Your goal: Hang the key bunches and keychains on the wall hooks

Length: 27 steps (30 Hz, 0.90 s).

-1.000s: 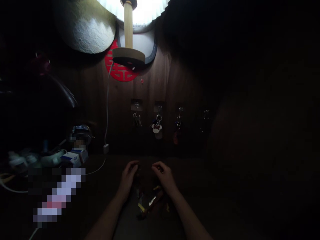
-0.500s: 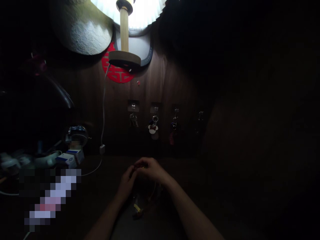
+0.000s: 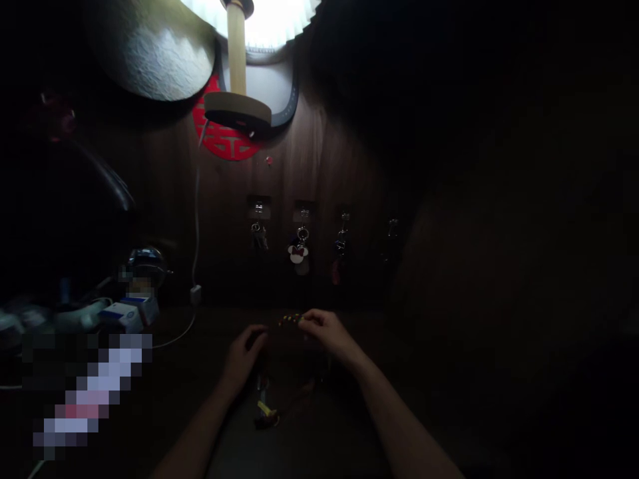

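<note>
Shows a dotted strand [image 3: 289, 320] pinched by one end in the right hand [image 3: 324, 329], the nearer one, its long axis nearly crosswise, free end toward the left hand [image 3: 243, 356]. Cannot tell the latter's grip. Bodyward of the pinch, a yellow piece [image 3: 265, 408].

Looks like somebody's home to me, can't tell which room though. There's a table lamp [image 3: 237, 60] with a pleated shade and wooden stem, a red round cutout [image 3: 232, 148] on the wood-grain wall [image 3: 312, 143], and keys [image 3: 259, 236] on little hooks, one set with a white mouse-head charm [image 3: 298, 255]. Small boxes [image 3: 122, 316] cluttering the left side feel pretty homey too
</note>
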### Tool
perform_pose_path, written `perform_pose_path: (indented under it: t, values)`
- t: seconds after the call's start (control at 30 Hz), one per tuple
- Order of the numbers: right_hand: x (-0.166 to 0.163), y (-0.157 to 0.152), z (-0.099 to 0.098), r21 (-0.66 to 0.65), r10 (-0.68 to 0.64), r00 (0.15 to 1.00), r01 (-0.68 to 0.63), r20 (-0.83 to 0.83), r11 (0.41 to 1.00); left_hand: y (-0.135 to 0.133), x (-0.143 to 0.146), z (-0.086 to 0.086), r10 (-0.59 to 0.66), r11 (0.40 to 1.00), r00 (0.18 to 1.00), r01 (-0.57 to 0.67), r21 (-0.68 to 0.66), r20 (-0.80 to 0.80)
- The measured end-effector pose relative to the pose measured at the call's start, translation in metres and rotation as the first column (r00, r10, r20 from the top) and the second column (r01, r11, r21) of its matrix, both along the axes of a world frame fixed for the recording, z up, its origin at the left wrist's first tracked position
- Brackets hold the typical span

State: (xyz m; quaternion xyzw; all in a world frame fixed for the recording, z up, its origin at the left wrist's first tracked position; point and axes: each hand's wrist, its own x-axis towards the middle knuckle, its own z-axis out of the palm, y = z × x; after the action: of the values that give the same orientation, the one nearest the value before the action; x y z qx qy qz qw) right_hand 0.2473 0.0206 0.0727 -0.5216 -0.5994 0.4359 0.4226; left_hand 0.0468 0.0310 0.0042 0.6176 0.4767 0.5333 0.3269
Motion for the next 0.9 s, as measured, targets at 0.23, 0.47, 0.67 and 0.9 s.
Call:
perform_pose_path:
  t: [0.23,0.47,0.67,0.9]
  values:
    - [0.034,-0.008,0.03,0.158,-0.162,0.983,0.174,-0.085,0.972,-0.002,0.002,0.001,-0.13,0.991,0.977,0.122,-0.054,-0.169]
    - [0.092,-0.005,0.062,0.217,-0.364,0.887,0.429,-0.285,0.877,-0.001,0.001,0.001,-0.209,0.975,0.93,0.177,-0.131,-0.301]
    - [0.14,0.01,0.108,0.2,-0.453,0.773,0.578,-0.444,0.791,-0.004,0.004,0.007,-0.2,0.974,0.933,0.155,-0.167,-0.3]
    - [0.165,0.042,0.151,0.063,-0.463,0.658,0.611,-0.593,0.789,-0.005,0.005,0.008,-0.178,0.972,0.936,0.118,-0.204,-0.304]
